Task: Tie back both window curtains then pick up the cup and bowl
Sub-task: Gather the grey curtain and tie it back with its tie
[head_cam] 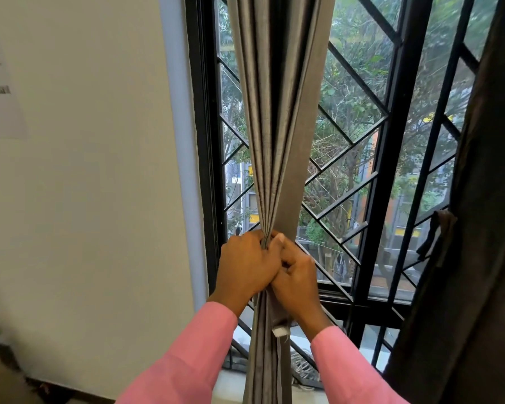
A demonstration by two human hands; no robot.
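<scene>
A grey curtain [277,126] hangs in front of the window, gathered into a narrow bunch at mid height. My left hand [245,265] grips the bunch from the left, and my right hand [296,277] grips it from the right, the two hands touching. Below the hands the curtain falls straight, with a white tag [280,331] showing on it. A second, dark curtain [478,228] hangs at the right edge, with a dark tie strap [436,231] dangling at its side. No cup or bowl is in view.
A black window frame [204,141] with a diagonal metal grille [359,176] stands behind the curtains. A white wall [85,170] fills the left side, with a paper sheet [0,91] on it. The window sill [231,383] lies low, coiled cable [302,367] on it.
</scene>
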